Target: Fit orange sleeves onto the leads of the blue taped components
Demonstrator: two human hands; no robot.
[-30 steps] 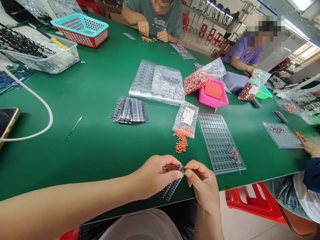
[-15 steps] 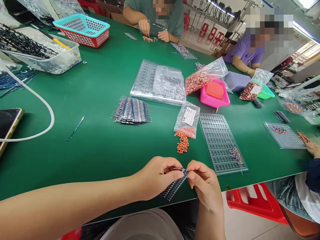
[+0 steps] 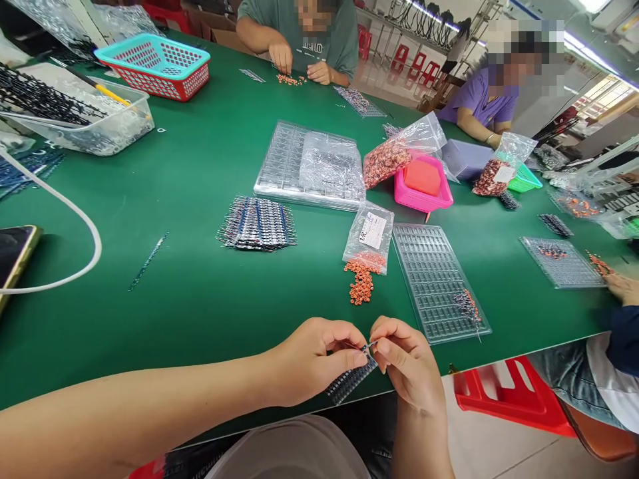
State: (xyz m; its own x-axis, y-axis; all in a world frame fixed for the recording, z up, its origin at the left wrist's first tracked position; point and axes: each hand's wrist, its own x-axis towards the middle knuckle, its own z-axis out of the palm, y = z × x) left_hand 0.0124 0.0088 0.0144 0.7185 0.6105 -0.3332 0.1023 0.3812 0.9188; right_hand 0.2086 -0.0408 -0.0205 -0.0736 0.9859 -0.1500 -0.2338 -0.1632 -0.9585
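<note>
My left hand (image 3: 314, 359) grips a small dark panel of narrow rows, likely small circuit boards (image 3: 351, 382), tilted over the table's front edge. My right hand (image 3: 410, 364) is closed at the panel's upper corner, its thumb and forefinger pinching the end of a thin dark strip (image 3: 369, 345). Whether this strip is still joined to the panel cannot be made out. Beyond my hands, small orange rings (image 3: 361, 290) spill from a labelled clear bag (image 3: 368, 238). To their right, a clear slotted tray (image 3: 429, 286) bears a few wired pieces with orange rings (image 3: 467, 305).
A stack of similar panels (image 3: 257, 223) lies left of the bag, with clear trays (image 3: 279, 159) behind. A pink basket (image 3: 424, 199) stands farther back. At left are a phone (image 3: 14, 256), a white cable (image 3: 92, 233) and a loose strip (image 3: 148, 261). Co-workers sit around the table.
The thin strip at the panel's corner now shows more plainly between my fingertips, tilted up to the right. Both hands stay close together; the whole view has shifted slightly.
</note>
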